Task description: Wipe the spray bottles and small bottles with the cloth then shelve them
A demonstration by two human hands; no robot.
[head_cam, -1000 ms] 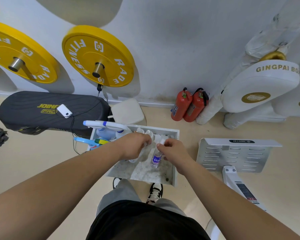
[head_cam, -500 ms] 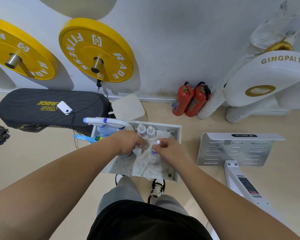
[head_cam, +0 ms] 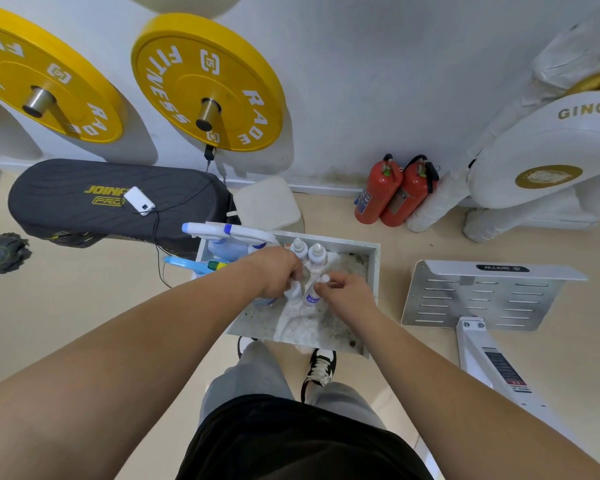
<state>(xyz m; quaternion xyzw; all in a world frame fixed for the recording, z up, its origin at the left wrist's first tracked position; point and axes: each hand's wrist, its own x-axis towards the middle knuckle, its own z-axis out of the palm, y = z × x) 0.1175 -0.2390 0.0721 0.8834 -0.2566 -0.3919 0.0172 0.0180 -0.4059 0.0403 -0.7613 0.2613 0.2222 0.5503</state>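
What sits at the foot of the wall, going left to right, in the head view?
A black board → white cushion → red extinguishers → white boxing pad.

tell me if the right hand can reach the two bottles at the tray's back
Probably yes: the back bottles stand just beyond the right hand, nothing between, though it pinches a labelled bottle.

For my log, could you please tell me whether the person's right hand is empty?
No, the right hand pinches a small blue-labelled bottle by its white cap, inside the white tray.
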